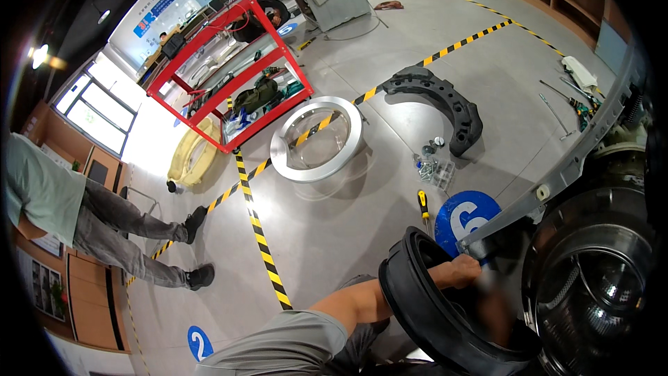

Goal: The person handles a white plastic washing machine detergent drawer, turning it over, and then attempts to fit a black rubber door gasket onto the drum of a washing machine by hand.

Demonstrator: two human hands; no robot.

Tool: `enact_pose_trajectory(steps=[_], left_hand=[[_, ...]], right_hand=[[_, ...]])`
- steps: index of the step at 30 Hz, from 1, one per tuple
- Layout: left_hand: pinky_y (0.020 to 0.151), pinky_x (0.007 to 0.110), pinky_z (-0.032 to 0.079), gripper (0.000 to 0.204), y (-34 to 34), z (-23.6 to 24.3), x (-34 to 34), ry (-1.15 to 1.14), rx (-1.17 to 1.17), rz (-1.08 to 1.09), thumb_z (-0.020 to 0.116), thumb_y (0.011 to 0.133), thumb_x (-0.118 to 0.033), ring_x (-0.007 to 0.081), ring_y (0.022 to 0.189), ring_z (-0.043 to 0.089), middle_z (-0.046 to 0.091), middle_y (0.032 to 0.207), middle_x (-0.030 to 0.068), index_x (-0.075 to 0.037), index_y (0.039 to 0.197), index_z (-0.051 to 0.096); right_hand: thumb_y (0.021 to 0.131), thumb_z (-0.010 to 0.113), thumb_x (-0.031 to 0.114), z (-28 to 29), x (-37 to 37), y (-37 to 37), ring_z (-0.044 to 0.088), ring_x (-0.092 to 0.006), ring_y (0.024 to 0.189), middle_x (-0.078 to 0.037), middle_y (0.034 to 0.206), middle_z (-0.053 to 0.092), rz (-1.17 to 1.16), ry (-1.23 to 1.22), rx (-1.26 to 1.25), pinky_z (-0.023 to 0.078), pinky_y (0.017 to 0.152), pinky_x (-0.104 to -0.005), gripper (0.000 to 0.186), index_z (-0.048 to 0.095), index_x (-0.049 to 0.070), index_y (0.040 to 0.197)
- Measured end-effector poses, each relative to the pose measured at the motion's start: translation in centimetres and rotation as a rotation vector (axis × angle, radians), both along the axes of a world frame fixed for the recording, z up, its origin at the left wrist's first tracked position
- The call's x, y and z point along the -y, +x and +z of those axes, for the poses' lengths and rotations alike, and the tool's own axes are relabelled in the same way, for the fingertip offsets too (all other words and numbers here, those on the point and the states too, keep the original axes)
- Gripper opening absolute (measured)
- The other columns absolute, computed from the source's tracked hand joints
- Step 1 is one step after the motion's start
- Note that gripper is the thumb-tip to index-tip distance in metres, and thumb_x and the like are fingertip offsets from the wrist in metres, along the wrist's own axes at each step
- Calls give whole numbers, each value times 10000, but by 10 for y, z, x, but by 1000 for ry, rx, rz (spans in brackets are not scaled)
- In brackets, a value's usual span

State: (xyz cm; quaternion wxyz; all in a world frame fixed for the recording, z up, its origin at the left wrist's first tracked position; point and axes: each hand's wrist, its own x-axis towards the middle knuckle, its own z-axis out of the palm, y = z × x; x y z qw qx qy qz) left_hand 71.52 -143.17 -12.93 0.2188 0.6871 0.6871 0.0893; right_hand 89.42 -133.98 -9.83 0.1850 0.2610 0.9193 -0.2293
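A black rubber door gasket (403,278) of a washing machine is tilted in front of me at the lower right. My left forearm passes behind its left rim and shows again within the ring. My left hand (460,271) is closed near the gasket's upper edge; what its fingers hold, if anything, is hidden. Inside the ring's lower part, my right hand (497,317) is smeared and partly covered, so its fingers cannot be read. Just right of the hands is the opened washing machine with its shiny metal drum (602,282).
A yellow-black screwdriver (424,207) and a clear parts box (437,173) lie on the floor. Beyond are a black curved counterweight (445,101), a round door (283,157) and a red tool cart (233,145). Pliers and rods lie right. One person (118,226) stands left, another (257,10) behind the cart.
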Motion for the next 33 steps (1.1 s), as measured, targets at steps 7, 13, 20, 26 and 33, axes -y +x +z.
enact_pose_trajectory(steps=[7, 13, 20, 26, 33], left_hand=[[680, 379, 554, 172, 0, 16, 5, 31, -31, -5, 703, 637, -67, 322, 843, 677, 680, 859, 179, -8, 798, 701], [720, 373, 551, 196, 2, -6, 6, 86, -64, 16, 712, 625, -75, 325, 885, 657, 670, 906, 181, 1, 806, 698], [741, 374, 546, 195, 5, 0, 3, 4, -88, -17, 694, 648, -74, 323, 879, 658, 676, 912, 170, -19, 834, 706], [764, 375, 541, 191, 7, -7, 4, -49, -77, 18, 680, 677, -83, 324, 923, 648, 678, 935, 168, -20, 856, 707], [770, 376, 541, 189, 8, -5, 5, -48, -101, -4, 679, 674, -79, 318, 931, 647, 677, 947, 173, -15, 849, 709]], right_hand=[[790, 726, 247, -19, -8, 2, 584, -410, 995, -261, 1010, 604, -92, -34, 7, 467, 848, -471, 410, 543, -43, 1015], [797, 713, 248, -15, -7, 1, 583, -410, 992, -257, 1005, 605, -57, -32, -8, 461, 857, -473, 400, 544, -37, 1021], [799, 710, 254, 27, 2, -7, 582, -415, 973, -252, 989, 605, -50, -36, -32, 463, 841, -473, 395, 547, -28, 1023], [810, 705, 266, 31, 5, -9, 594, -406, 958, -250, 988, 606, -30, -29, -15, 471, 827, -473, 393, 551, -23, 1027], [819, 699, 282, 37, 8, -11, 598, -403, 973, -247, 1003, 609, -52, -19, 37, 477, 839, -472, 402, 551, -23, 1035]])
